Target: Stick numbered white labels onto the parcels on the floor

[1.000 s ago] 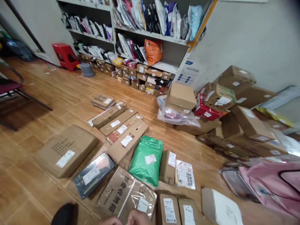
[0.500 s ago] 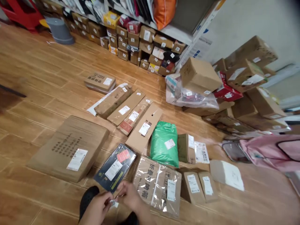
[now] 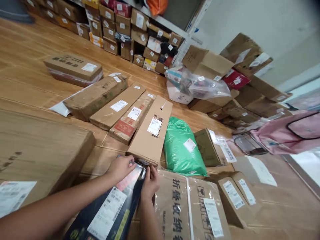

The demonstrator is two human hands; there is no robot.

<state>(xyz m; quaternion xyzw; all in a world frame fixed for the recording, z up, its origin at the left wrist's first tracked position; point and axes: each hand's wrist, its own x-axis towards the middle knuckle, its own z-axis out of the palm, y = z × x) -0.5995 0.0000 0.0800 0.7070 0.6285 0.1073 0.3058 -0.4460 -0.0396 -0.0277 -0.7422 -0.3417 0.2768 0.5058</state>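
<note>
Two bare hands work at the far end of a dark box lying on the wooden floor.
The dark box (image 3: 131,197) lies flat, a white label (image 3: 107,213) on top, between a large brown carton (image 3: 55,150) on the left and a plastic-wrapped carton (image 3: 181,213) on the right. The left hand (image 3: 122,170) rests over its far end, fingers bent and bunched close together; the right hand (image 3: 150,183) is at the far right corner, thumb and fingertips drawn near each other. Whether either pinches anything cannot be told. Just beyond the hands lies a long carton (image 3: 147,141), with a green parcel (image 3: 181,151) beside it.
</note>
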